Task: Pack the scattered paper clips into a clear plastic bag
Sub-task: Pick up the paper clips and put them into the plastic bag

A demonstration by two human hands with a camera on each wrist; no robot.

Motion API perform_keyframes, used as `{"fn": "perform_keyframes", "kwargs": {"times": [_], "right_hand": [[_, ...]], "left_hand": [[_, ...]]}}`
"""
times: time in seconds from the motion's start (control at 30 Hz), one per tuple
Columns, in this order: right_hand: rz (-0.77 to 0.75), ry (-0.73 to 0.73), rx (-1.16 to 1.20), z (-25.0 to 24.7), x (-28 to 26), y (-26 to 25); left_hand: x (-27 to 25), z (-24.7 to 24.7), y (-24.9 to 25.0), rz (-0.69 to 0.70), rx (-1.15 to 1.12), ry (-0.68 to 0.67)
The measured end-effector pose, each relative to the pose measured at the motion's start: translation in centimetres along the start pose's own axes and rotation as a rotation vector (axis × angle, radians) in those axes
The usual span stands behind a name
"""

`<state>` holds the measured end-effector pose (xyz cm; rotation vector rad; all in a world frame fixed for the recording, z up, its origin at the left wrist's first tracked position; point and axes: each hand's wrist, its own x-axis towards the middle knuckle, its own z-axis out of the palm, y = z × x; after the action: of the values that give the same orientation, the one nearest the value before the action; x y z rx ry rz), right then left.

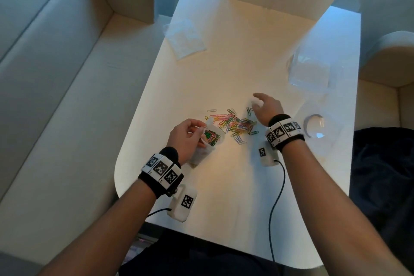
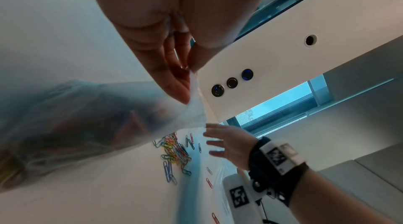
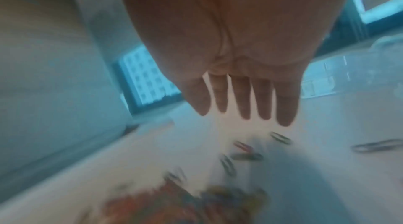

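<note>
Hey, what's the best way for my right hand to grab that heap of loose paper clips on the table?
Probably scoop the paper clip pile from its far right edge, sweeping toward the clear plastic bag that the left hand pinches open beside it. The clips lie flat and tangled, so raking with the right hand and its straight fingers should beat pinching single clips.

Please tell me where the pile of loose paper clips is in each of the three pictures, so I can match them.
Head: pile at centre, on the table between the hands.
Left wrist: pile low centre, below the bag.
Right wrist: pile blurred at the bottom edge.
Shared landmark: right hand, open over the clips.
</note>
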<state>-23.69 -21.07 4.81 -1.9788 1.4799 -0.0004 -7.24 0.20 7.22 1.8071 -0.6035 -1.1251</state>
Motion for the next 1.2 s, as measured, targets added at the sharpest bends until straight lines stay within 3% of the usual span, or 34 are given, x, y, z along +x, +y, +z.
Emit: {"fn": "perform_keyframes", "kwargs": {"times": [0.1,0.4,0.57,0.67,0.73,0.83,0.9,0.97,1.07,1.2], "right_hand": [[0.044,-0.116,-0.206,2.3,1.9,1.1],[-0.194,-0.314,-0.444,6.9,-2.5,-0.2],[-0.348,-0.081,-0.479,7.9,-4.0,1.3],[-0.385,-0.026,-0.436,7.7,-3.7,1.9],[-0.316,0.004,-0.285,7.1,-3.6,2.2],[-0.067,0.092,0.047,6.0,-3.8,2.8],[0.152,0.082,0.368,5.0,-4.2,3.0],[0.309,-0.023,0.802,4.0,-5.4,2.1],[0.333,-0.158,1.242,2.9,-7.8,-0.8],[0.217,-0.186,1.223,3.6,-10.3,-3.5]], "left_hand": [[-0.2,-0.2,-0.3,-0.003,-0.016,-0.004],[0.2,0.4,-0.3,-0.011,-0.019,-0.021],[0.2,0.7,-0.5,-0.022,-0.025,-0.036],[0.2,0.8,-0.7,-0.014,-0.024,-0.043],[0.3,0.8,-1.0,-0.015,-0.016,-0.047],[0.3,0.9,-1.1,-0.024,-0.014,-0.054],[0.3,1.0,-1.0,-0.026,-0.019,-0.052],[0.2,1.2,-0.9,-0.027,-0.026,-0.045],[0.2,1.9,-0.8,-0.032,-0.046,-0.038],[0.1,2.4,-0.9,-0.035,-0.078,-0.033]]}}
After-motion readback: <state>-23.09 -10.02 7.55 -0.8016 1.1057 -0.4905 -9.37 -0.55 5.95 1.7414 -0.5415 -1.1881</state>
